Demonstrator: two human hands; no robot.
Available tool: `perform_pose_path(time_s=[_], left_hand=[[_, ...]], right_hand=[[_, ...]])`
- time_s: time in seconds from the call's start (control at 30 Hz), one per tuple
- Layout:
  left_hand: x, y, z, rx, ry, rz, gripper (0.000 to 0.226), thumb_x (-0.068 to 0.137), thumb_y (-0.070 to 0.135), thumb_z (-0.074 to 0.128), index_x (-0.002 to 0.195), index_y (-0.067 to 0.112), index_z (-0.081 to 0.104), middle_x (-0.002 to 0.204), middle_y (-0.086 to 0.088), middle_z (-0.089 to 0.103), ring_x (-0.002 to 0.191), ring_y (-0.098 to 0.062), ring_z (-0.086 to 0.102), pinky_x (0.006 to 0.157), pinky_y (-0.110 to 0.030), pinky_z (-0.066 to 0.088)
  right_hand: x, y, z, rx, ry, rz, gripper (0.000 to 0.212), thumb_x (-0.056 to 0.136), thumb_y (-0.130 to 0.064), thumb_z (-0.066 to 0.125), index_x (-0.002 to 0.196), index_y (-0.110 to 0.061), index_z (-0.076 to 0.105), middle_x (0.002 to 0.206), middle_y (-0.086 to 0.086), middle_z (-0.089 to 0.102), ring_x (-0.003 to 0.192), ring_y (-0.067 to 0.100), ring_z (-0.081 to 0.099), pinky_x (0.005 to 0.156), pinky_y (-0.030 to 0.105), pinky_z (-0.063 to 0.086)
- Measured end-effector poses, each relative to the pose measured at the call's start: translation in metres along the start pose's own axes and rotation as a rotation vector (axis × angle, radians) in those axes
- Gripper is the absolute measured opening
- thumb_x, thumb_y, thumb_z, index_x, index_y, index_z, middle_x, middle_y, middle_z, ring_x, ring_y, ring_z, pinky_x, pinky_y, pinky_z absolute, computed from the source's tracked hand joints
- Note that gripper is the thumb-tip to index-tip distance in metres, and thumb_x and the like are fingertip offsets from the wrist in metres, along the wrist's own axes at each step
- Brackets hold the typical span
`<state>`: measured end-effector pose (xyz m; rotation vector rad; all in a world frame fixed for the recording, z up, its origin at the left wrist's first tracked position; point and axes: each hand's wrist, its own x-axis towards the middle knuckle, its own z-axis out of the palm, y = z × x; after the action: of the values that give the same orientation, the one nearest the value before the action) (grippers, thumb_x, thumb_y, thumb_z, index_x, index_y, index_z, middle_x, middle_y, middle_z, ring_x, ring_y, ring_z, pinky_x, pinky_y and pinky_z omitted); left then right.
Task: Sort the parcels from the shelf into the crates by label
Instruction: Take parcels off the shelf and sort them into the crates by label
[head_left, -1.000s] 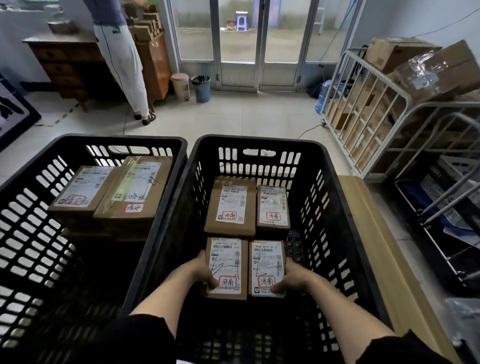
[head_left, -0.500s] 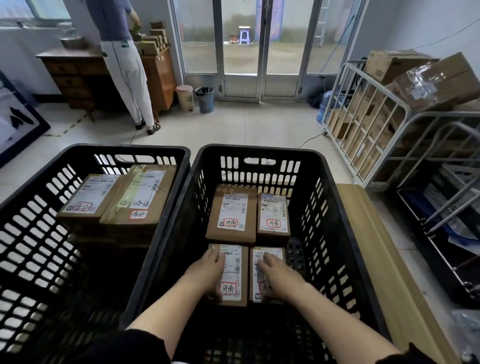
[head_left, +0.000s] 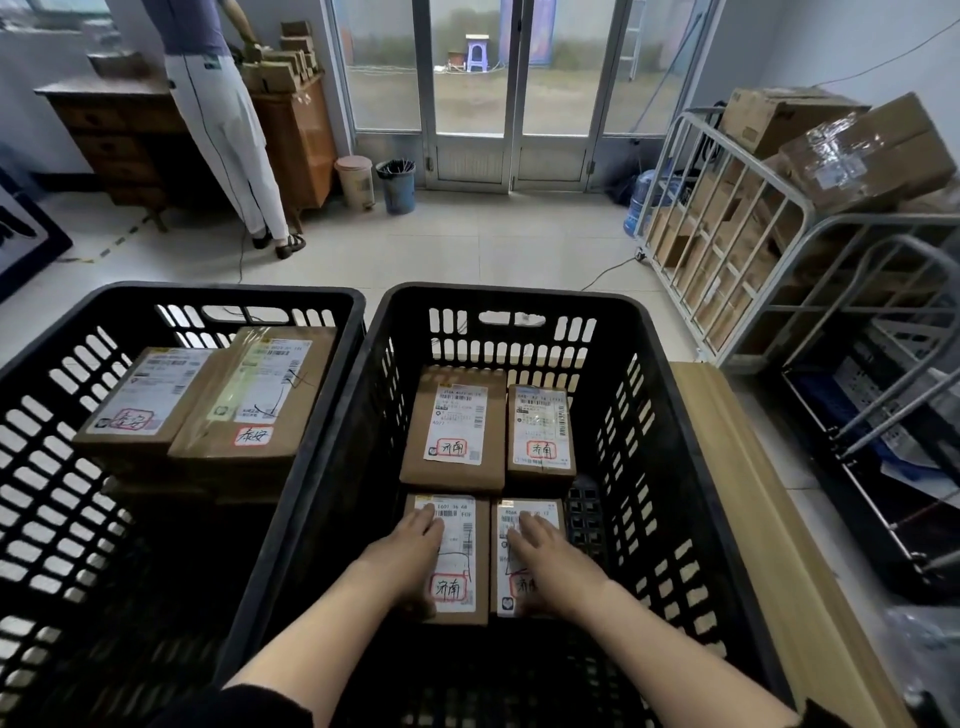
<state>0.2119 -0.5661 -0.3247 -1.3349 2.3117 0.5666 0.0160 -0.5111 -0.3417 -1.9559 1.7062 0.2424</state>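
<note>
Two black slotted crates stand side by side in front of me. On the floor of the right crate (head_left: 654, 395) lie several small brown parcels with white labels and red-ringed marks. My left hand (head_left: 410, 551) rests flat with straight fingers on the near left parcel (head_left: 470, 561). My right hand (head_left: 545, 558) rests flat on the near right parcel (head_left: 524, 519). Two more parcels (head_left: 457, 431) (head_left: 540, 431) lie behind them. The left crate (head_left: 47, 431) holds two larger parcels (head_left: 145, 400) (head_left: 265, 395) on top of others.
A wooden bench edge (head_left: 753, 499) runs along the right crate. A white metal rack (head_left: 727, 244) with cardboard boxes stands at the right. A person (head_left: 223, 119) stands at a wooden dresser at the back left. Two bins (head_left: 397, 184) sit by the glass doors.
My hands let go of the near parcels' front edges and slid forward on top of them, fingers now straight. The view tilted up a little.
</note>
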Motion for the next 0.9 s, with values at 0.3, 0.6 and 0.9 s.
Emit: perform_pose_path(time_s=[0.3, 0.6, 0.9], left_hand=[[-0.014, 0.007, -0.024, -0.011, -0.010, -0.056, 0.069, 0.072, 0.035, 0.077, 0.127, 0.011, 0.042, 0.138, -0.008, 0.041, 0.127, -0.025, 0.041, 0.102, -0.039, 0.043], [-0.046, -0.001, -0.050, -0.041, 0.043, -0.073, 0.067, 0.073, 0.043, 0.074, 0.129, 0.017, 0.047, 0.133, -0.007, 0.048, 0.123, -0.025, 0.047, 0.101, -0.038, 0.043], [-0.079, 0.020, -0.052, 0.047, 0.133, 0.048, 0.063, 0.078, 0.049, 0.066, 0.127, 0.014, 0.047, 0.131, -0.007, 0.050, 0.121, -0.025, 0.048, 0.098, -0.039, 0.045]], right_hand=[[-0.007, -0.008, -0.014, -0.158, 0.009, 0.002, 0.088, 0.078, -0.038, 0.069, 0.147, -0.012, 0.020, 0.155, 0.013, 0.013, 0.142, 0.028, 0.015, 0.116, 0.039, 0.022], [-0.029, -0.019, -0.040, -0.125, 0.082, 0.106, 0.066, 0.080, -0.046, 0.062, 0.132, -0.012, 0.041, 0.136, 0.009, 0.042, 0.126, 0.028, 0.040, 0.102, 0.041, 0.038], [-0.077, -0.051, -0.061, -0.079, 0.190, 0.170, 0.069, 0.085, -0.046, 0.059, 0.140, -0.013, 0.033, 0.138, 0.008, 0.041, 0.127, 0.027, 0.041, 0.103, 0.041, 0.040]])
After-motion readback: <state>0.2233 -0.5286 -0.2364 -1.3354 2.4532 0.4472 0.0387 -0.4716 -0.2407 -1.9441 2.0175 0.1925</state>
